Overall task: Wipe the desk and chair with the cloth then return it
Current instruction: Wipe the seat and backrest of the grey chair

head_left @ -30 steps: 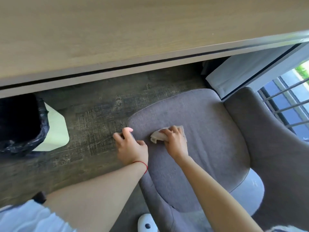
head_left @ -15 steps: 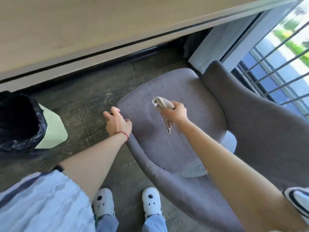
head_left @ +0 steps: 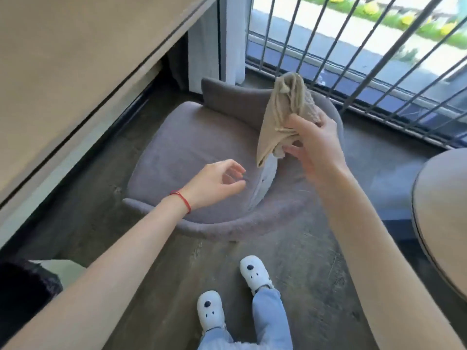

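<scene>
A beige cloth [head_left: 283, 114] hangs bunched in the air above the grey upholstered chair [head_left: 182, 157], gripped by my right hand [head_left: 316, 145]. The cloth is clear of the seat and droops toward the gap between seat and backrest. My left hand [head_left: 217, 184] hovers over the seat's middle with its fingers curled and apart, holding nothing; a red string circles its wrist. The light wooden desk [head_left: 63, 59] fills the upper left, its edge running diagonally beside the chair.
A window with grey vertical bars [head_left: 353, 54] stands behind the chair. A round grey-rimmed tabletop [head_left: 444, 218] juts in at the right. A bin with a black liner [head_left: 25, 284] sits at lower left. My feet in white shoes [head_left: 254, 274] stand on the dark floor.
My right hand lifted the cloth off the seat and raised it high. My left hand let go of the seat's edge and now hovers above it. The view has swung right toward the window.
</scene>
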Demonstrator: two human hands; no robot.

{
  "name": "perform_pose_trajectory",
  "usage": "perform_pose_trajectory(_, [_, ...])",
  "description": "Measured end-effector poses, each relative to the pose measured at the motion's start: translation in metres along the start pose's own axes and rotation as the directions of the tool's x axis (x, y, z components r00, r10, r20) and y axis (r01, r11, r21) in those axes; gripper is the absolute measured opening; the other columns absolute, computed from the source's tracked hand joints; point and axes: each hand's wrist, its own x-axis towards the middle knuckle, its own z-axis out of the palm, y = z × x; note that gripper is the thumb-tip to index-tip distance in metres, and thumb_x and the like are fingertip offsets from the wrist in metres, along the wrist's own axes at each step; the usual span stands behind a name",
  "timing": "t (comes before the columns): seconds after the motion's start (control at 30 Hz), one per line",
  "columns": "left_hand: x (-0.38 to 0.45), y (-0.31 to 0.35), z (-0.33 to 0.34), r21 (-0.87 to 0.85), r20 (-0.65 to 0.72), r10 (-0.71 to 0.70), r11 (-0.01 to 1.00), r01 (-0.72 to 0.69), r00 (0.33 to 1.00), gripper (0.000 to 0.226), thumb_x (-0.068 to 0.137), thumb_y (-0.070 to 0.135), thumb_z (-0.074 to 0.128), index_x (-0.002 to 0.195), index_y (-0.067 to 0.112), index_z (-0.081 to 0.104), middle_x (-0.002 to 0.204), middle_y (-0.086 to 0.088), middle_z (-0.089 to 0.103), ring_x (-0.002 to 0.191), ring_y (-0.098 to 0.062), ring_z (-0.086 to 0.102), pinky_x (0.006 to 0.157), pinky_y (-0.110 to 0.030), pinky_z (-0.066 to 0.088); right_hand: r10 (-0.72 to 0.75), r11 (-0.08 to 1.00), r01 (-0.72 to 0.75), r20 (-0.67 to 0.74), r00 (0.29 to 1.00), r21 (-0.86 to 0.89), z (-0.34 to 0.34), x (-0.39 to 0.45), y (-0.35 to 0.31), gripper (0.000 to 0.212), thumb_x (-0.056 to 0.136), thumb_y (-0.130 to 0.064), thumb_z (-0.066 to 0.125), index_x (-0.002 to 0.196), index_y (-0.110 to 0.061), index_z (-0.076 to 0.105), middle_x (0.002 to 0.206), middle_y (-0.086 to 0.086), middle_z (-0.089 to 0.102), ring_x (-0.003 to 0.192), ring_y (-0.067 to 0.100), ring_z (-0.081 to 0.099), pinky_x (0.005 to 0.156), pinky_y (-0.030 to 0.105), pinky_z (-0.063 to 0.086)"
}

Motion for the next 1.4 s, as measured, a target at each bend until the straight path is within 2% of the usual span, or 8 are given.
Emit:
perform_pose_trajectory(0.13, [-0.002, 0.041, 0.052, 0.136, 0.338, 0.084, 0.981, -0.137, 0.938, 0.092, 0.064, 0.061, 0.07, 0.14, 0.026, 0.031, 0.138, 0.01, 0.043, 0.122, -0.005, 0.044, 0.099, -0.023, 0.04, -0.004, 0.968, 0.072, -0.274, 0.962, 0.239, -0.071, -0.061, -0.002, 0.026, 0.082, -0.001, 0.056, 0.077, -0.025, 0.066, 0.07, -0.003, 0.061, 0.064, 0.013, 0.058, 0.054, 0.026, 0.048])
perform_pose_trajectory(0.33, [0.001, 0.026, 0.107, 0.387, 0.161, 0.272, 0.867, -0.315, 0.949, 0.075, 0.076, 0.036, 0.065, 0.14, 0.018, 0.031, 0.132, 0.001, 0.047, 0.111, -0.024, 0.056, 0.087, -0.042, 0.05, 0.135, 0.872, 0.177, -0.572, 0.809, 0.457, -0.139, -0.089, 0.043, 0.019, 0.081, -0.002, 0.059, 0.095, -0.015, 0.056, 0.075, -0.001, 0.063, 0.058, 0.008, 0.06, 0.049, 0.023, 0.047])
perform_pose_trajectory(0.7, [0.008, -0.007, 0.122, 0.415, -0.013, 0.421, 0.827, -0.378, 0.907, 0.036, 0.071, 0.034, 0.055, 0.104, 0.018, 0.054, 0.087, 0.012, 0.052, 0.071, -0.015, 0.055, 0.056, -0.022, 0.042, 0.336, 0.762, 0.073, -0.49, 0.805, 0.643, -0.135, -0.065, 0.168, 0.025, 0.082, 0.002, 0.059, 0.097, -0.019, 0.059, 0.066, -0.006, 0.062, 0.049, 0.005, 0.055, 0.044, 0.021, 0.043])
perform_pose_trajectory(0.83, [0.011, -0.009, 0.123, 0.401, 0.001, 0.432, 0.826, -0.396, 0.902, 0.033, 0.072, 0.034, 0.055, 0.103, 0.022, 0.051, 0.089, 0.017, 0.045, 0.067, -0.01, 0.052, 0.053, -0.023, 0.045, 0.401, 0.691, 0.001, -0.384, 0.832, 0.723, -0.128, -0.053, 0.183, 0.057, 0.082, -0.003, 0.067, 0.134, -0.01, 0.045, 0.084, 0.0, 0.068, 0.06, 0.009, 0.063, 0.055, 0.026, 0.048])
perform_pose_trajectory(1.0, [0.011, -0.008, 0.124, 0.397, -0.006, 0.416, 0.836, -0.38, 0.909, 0.037, 0.072, 0.034, 0.056, 0.106, 0.022, 0.05, 0.091, 0.017, 0.045, 0.069, -0.011, 0.05, 0.054, -0.029, 0.048, 0.14, 0.854, 0.074, -0.363, 0.921, 0.515, -0.123, -0.02, 0.161, 0.045, 0.085, -0.002, 0.063, 0.128, -0.005, 0.052, 0.104, 0.008, 0.067, 0.093, 0.017, 0.063, 0.079, 0.027, 0.053])
perform_pose_trajectory(1.1, [0.01, -0.007, 0.124, 0.393, -0.003, 0.424, 0.833, -0.389, 0.906, 0.038, 0.073, 0.035, 0.056, 0.107, 0.021, 0.051, 0.092, 0.012, 0.048, 0.07, -0.011, 0.051, 0.054, -0.031, 0.05, -0.073, 0.928, 0.189, -0.339, 0.938, 0.321, -0.118, -0.014, 0.151, 0.031, 0.083, -0.001, 0.059, 0.114, -0.006, 0.059, 0.102, 0.009, 0.065, 0.088, 0.004, 0.063, 0.071, 0.012, 0.051])
perform_pose_trajectory(1.23, [0.01, -0.005, 0.124, 0.389, -0.004, 0.417, 0.838, -0.383, 0.909, 0.039, 0.073, 0.038, 0.055, 0.108, 0.019, 0.053, 0.093, 0.011, 0.051, 0.071, -0.011, 0.053, 0.053, -0.032, 0.051, -0.081, 0.977, 0.134, -0.292, 0.953, 0.167, -0.135, -0.02, 0.161, 0.025, 0.083, 0.0, 0.057, 0.103, -0.012, 0.065, 0.089, -0.003, 0.066, 0.086, 0.009, 0.06, 0.084, 0.039, 0.055])
perform_pose_trajectory(1.4, [0.011, -0.008, 0.124, 0.373, 0.004, 0.431, 0.837, -0.402, 0.902, 0.038, 0.075, 0.035, 0.056, 0.109, 0.019, 0.053, 0.094, 0.01, 0.052, 0.074, -0.012, 0.055, 0.056, -0.032, 0.052, -0.032, 0.938, 0.155, -0.368, 0.929, 0.31, -0.136, 0.006, 0.153, 0.027, 0.087, 0.001, 0.061, 0.112, -0.01, 0.063, 0.093, 0.008, 0.069, 0.083, 0.016, 0.067, 0.072, 0.029, 0.058])
